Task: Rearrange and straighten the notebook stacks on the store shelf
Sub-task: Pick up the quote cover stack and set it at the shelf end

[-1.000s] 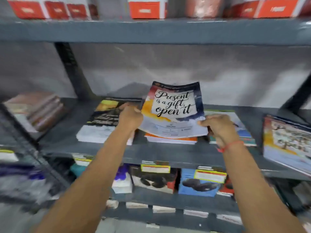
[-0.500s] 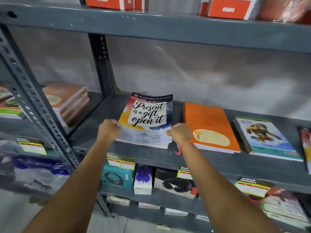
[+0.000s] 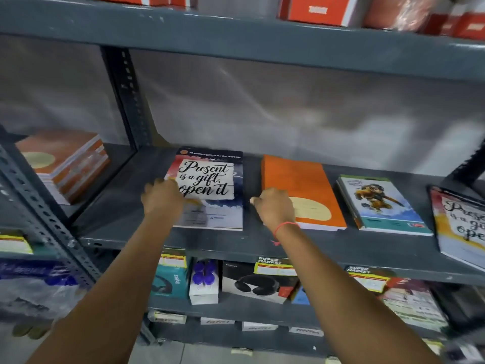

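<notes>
A "Present is a gift, open it" notebook stack (image 3: pixel 212 190) lies flat on the grey middle shelf (image 3: pixel 252 245). My left hand (image 3: pixel 162 198) rests over its left edge, fingers curled on the cover and blurred. My right hand (image 3: pixel 275 206) hovers just right of that stack with curled fingers and nothing in it, covering the near left corner of an orange notebook stack (image 3: pixel 301 185). Further right lie a cartoon-cover notebook stack (image 3: pixel 380 203) and a second, tilted "Present" notebook (image 3: pixel 462 222) at the frame's edge.
A brown-orange notebook pile (image 3: pixel 65 164) sits in the left bay behind the perforated upright (image 3: pixel 39 206). Orange boxes (image 3: pixel 317 10) line the top shelf. Boxed headphones and neck pillows (image 3: pixel 257 285) fill the shelf below.
The "Present" notebook was carried left and laid flat on the shelf beside the orange stack. My right hand has let go of it and sits to its right.
</notes>
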`<state>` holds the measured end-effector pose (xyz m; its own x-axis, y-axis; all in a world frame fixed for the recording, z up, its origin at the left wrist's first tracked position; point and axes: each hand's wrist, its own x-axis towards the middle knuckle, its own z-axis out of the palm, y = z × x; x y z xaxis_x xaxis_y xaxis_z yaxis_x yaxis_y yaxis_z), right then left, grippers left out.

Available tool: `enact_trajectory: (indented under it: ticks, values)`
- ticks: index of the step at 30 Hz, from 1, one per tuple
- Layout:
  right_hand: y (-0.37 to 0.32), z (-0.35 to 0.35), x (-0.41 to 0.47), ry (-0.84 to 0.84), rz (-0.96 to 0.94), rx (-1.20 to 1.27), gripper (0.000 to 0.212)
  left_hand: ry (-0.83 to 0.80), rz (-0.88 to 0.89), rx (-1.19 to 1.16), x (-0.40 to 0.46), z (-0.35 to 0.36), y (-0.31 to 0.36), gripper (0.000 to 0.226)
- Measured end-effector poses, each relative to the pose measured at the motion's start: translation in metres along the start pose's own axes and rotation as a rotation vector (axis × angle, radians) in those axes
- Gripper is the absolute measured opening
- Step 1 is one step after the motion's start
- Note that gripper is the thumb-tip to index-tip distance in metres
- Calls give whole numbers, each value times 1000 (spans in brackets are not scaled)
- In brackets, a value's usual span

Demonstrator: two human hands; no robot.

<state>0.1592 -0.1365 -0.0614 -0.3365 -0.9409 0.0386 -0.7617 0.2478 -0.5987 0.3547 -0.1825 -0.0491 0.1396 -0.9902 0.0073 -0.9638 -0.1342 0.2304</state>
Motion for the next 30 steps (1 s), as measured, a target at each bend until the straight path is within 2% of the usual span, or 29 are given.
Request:
enact_trajectory:
  ticks: [3, 6, 9, 11, 14, 19, 23, 26, 27, 30]
  values:
    - [41, -34, 8, 88, 59, 187, 39, 29, 160, -19, -16, 9, 59, 37]
    - [91, -71, 10, 247, 224, 347, 37, 31, 316, -99, -43, 20, 129, 40]
    - [157, -123, -1, 338, 336, 354, 24, -52, 530, -194, -90, 40, 219, 37]
    - [201, -153, -10, 443, 375, 287, 29, -145, 628, -295, -124, 51, 268, 32]
    - [276, -200, -25, 514, 504, 242, 31, -328, 692, -452, -179, 75, 344, 31]
    - [378, -250, -52, 516, 671, 56, 33, -581, 637, -492, -235, 122, 430, 32]
    - [432, -260, -70, 494, 787, 63, 41, -595, 572, -395, -256, 143, 452, 28]
    - [448, -265, -73, 533, 865, 249, 42, -559, 495, -435, -259, 148, 459, 32]
    - [453, -267, -74, 525, 899, 385, 39, -559, 466, -465, -258, 149, 462, 34]
    - [460, -280, -73, 402, 933, 682, 20, -585, 353, -508, -252, 156, 470, 37]
